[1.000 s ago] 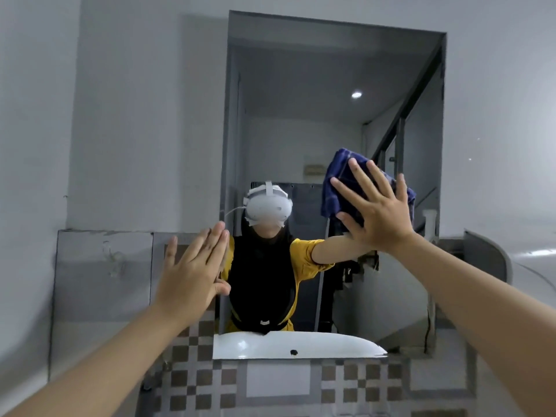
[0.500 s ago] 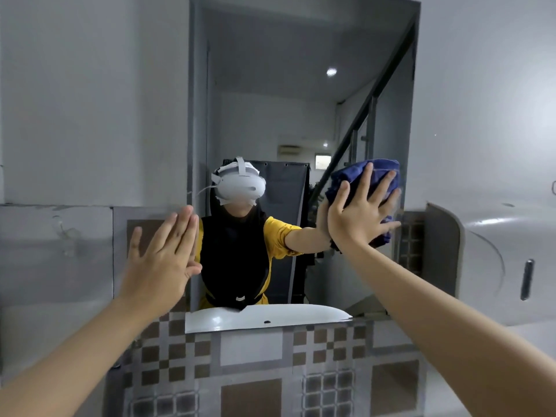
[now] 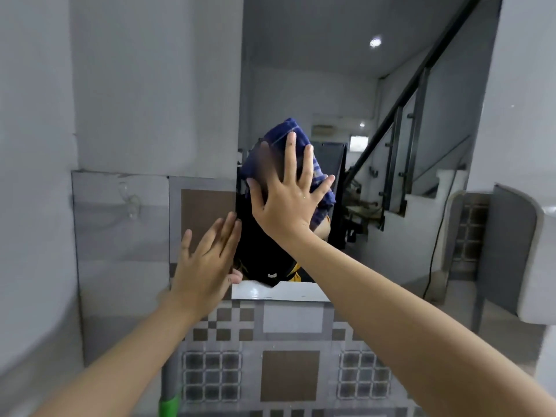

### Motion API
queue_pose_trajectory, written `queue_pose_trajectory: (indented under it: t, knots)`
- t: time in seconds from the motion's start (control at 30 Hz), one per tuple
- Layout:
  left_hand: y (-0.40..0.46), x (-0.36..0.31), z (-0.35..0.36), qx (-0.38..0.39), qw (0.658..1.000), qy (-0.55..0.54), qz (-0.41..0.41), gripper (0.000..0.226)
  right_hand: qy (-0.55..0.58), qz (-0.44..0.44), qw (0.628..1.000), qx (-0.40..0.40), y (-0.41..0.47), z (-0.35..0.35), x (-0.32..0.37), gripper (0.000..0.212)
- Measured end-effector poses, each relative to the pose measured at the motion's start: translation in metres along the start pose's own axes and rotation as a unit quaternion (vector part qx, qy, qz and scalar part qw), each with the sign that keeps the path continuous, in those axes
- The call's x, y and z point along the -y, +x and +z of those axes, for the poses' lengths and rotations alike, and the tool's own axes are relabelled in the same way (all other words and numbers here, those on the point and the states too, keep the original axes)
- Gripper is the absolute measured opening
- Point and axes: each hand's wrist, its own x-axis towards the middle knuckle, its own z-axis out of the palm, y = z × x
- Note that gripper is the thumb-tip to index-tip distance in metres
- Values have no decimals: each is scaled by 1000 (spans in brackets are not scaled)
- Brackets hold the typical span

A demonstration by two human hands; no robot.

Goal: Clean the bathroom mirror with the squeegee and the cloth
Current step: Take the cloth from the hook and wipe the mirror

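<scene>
Mirror glass [image 3: 376, 182] receives a crumpled dark-blue cloth [image 3: 288, 133] pressed flat by the spread right hand [image 3: 288, 200] for wiping, while the open left hand [image 3: 204, 266] braces beside it.

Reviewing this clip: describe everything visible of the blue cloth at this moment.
The dark blue cloth with paler stripes looks like soft towelling, bunched into a rumpled pad. The right hand presses it flat against the wall mirror, fingers spread, near the mirror's left edge at mid-height. Most of it is hidden behind the hand; only its top and right edges show.
</scene>
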Motion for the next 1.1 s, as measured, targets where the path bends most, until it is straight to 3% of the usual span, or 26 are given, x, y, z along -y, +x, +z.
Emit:
queue_pose_trajectory:
  t: [0.17, 0.3, 0.43, 0.63, 0.8, 0.97, 1.1]
  knots:
    - [-11, -2, 4, 14, 1000, 17, 1, 108, -42, -168, 985, -15, -12, 4, -16, 54]
    - [-12, -4, 9, 17, 1000, 14, -12, 106, -92, -331, 939, 4, -18, -1, -59, 54]
    - [-11, -6, 10, 1, 1000, 10, -8, 108, -131, -347, 929, -5, -26, -12, -109, 56]
    - [-10, -3, 11, -6, 1000, 1, 1, 108, -148, -199, 968, -44, -45, -29, -195, 56]
    - [-9, -4, 14, 0, 1000, -17, -8, 105, -93, -4, 996, 7, -76, -38, -253, 59]
    - [-10, -3, 15, 5, 999, -40, 1, 107, -32, 256, 966, -6, -102, -36, -234, 59]
    - [-11, -2, 16, 8, 998, -60, -1, 105, -5, 343, 939, -25, -114, -20, -195, 60]
